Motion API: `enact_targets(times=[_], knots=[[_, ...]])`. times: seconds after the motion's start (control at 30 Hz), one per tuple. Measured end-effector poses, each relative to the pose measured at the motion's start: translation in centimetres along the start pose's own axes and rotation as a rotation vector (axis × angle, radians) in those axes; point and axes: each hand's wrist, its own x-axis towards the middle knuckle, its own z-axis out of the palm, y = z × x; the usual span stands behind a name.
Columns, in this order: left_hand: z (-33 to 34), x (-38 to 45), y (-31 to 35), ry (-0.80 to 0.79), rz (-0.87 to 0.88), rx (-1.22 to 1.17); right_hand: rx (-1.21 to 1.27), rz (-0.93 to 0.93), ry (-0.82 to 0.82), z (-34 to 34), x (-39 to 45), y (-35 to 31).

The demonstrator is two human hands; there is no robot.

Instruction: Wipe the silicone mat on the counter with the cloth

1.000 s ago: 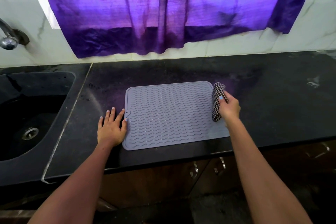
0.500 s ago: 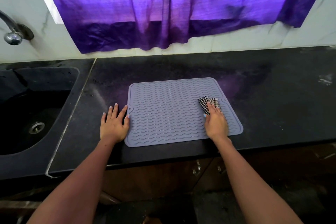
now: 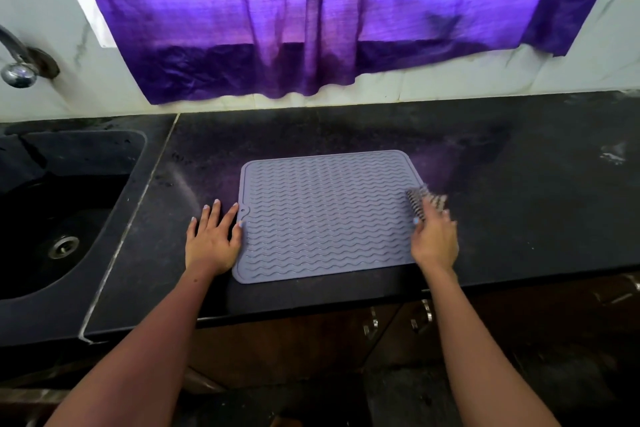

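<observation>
A grey silicone mat with wavy ridges lies flat on the black counter. My left hand rests flat on the counter, fingers straight, its thumb touching the mat's left edge. My right hand presses a black-and-white checked cloth onto the mat's right edge; hand and cloth are blurred by motion. Most of the cloth is hidden under my fingers.
A black sink with a metal drain is set into the counter at the left, with a tap on the wall above it. A purple curtain hangs behind. Cabinet handles show below the counter's front edge.
My right hand brought the cloth down onto the mat, then slid it right toward the mat's right edge. My left hand has stayed in place.
</observation>
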Motion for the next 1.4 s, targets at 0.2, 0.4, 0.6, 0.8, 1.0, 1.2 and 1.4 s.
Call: enact_targets(times=[0.2,0.4,0.6,0.8,1.0,1.2,1.4], knots=[[0.1,0.0,0.2,0.006,-0.006,0.011,-0.074,-0.092,-0.090,1.5,-0.4,1.3],[0.2,0.0,0.1,0.015,0.002,0.007,0.132,-0.048,-0.148,0.5,0.5,1.9],[0.0,0.0,0.2,-0.005,0.004,0.005,0.870,0.442,-0.047,-3.0,3.2,1.6],[-0.1,0.0,0.1,-0.012,0.003,0.003,0.190,0.109,0.020,-1.3,-0.2,1.6],[-0.1,0.0,0.1,-0.014,0.003,0.011,-0.104,-0.032,-0.091,0.4,-0.6,2.7],[-0.1,0.0,0.3,-0.015,-0.002,0.010,0.109,0.073,-0.072,-0.6,0.1,2.5],[-0.1,0.0,0.2,-0.001,-0.005,0.000,0.807,0.566,0.146,-3.1,3.8,-0.1]])
